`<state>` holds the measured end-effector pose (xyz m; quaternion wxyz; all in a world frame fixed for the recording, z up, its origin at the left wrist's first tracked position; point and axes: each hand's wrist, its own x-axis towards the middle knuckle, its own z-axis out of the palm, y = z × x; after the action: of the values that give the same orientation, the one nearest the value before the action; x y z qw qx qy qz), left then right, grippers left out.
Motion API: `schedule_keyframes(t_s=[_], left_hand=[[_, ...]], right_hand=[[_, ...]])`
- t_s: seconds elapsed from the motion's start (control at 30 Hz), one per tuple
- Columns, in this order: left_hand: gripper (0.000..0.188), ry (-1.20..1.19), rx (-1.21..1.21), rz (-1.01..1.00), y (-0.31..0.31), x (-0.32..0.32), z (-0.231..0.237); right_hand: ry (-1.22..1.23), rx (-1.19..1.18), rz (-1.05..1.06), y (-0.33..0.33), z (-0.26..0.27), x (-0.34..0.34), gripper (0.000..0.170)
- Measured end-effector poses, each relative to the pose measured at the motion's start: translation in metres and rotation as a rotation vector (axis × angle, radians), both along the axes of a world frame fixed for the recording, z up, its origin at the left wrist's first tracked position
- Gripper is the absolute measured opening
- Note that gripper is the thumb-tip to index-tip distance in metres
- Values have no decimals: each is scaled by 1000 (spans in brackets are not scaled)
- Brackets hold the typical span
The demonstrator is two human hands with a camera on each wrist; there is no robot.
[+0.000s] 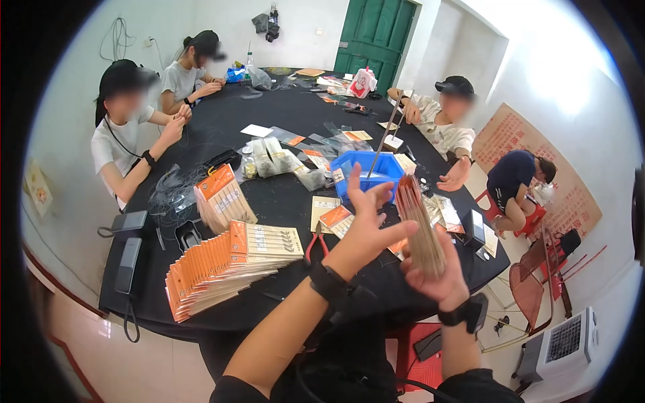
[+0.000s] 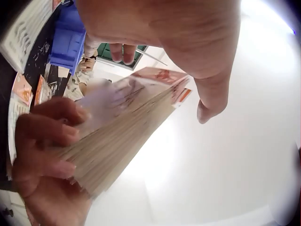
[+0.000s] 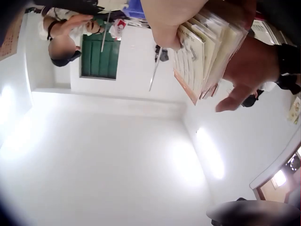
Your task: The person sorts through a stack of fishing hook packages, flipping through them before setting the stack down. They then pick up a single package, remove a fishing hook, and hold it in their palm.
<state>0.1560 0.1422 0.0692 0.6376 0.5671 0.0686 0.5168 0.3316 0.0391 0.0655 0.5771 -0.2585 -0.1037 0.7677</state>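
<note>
My right hand [image 1: 440,272] grips a thick stack of flat packets [image 1: 418,225], printed cards in clear sleeves, held tilted upright above the table. In the left wrist view, fingers of the right hand [image 2: 47,157] curl over one side of the stack [image 2: 124,134]. My left hand [image 1: 373,232] is beside the stack, fingers spread and thumb extended toward it, holding nothing. From the right wrist, the stack [image 3: 207,52] shows cream card faces with an orange end, and the left hand [image 3: 251,70] lies behind it.
A fanned pile of orange-and-cream packets [image 1: 228,269] lies front left, another bundle [image 1: 225,198] behind it. Red-handled pliers [image 1: 316,245], a blue bin [image 1: 369,176] with upright metal rods and loose cards cover the middle. Black boxes [image 1: 127,265] sit at the left edge. Several people sit around.
</note>
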Motion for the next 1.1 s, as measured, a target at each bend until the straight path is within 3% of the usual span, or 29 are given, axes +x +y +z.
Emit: schedule_keyframes(t_s=[0.07, 0.1, 0.13, 0.2, 0.27, 0.47, 0.67, 0.77, 0.83, 0.93, 1.0, 1.07, 1.1], left_hand=[[122, 46, -38, 64, -6, -15, 6], [118, 51, -52, 81, -9, -22, 7], [111, 36, -60, 76, -16, -30, 7], [98, 10, -80, 69, -32, -47, 9], [99, -24, -137, 45, -46, -64, 9], [94, 65, -48, 38, -83, -126, -15], [78, 91, -150, 122, -98, -167, -38], [62, 85, -165, 153, -106, -176, -41], [49, 103, -154, 152, -109, -183, -44], [30, 228, 48, 192, -108, -197, -51], [19, 268, 61, 281, -108, -196, -51], [17, 335, 98, 300, -104, -199, -58], [16, 319, 94, 334, -102, -196, -61]], right_hand=[[-166, -8, -69, 13, 12, 34, 49], [-420, -49, -224, 14, 29, 37, 48], [-351, -72, -257, 24, 30, 56, 48], [-582, -143, -356, 37, 40, 84, 44], [-625, -158, -404, 51, 45, 103, 45], [-604, -276, -465, 83, 28, 159, 50], [-563, -246, -496, 103, 36, 166, 59], [-420, -89, -501, 106, 42, 171, 79], [-243, -168, -530, 85, 76, 132, 94], [-638, -181, -385, 66, 60, 133, 95], [-1450, -56, -49, 38, 41, 107, 96], [-1929, -233, 322, 31, 38, 65, 92], [-2100, -203, 315, 25, 26, 57, 92]])
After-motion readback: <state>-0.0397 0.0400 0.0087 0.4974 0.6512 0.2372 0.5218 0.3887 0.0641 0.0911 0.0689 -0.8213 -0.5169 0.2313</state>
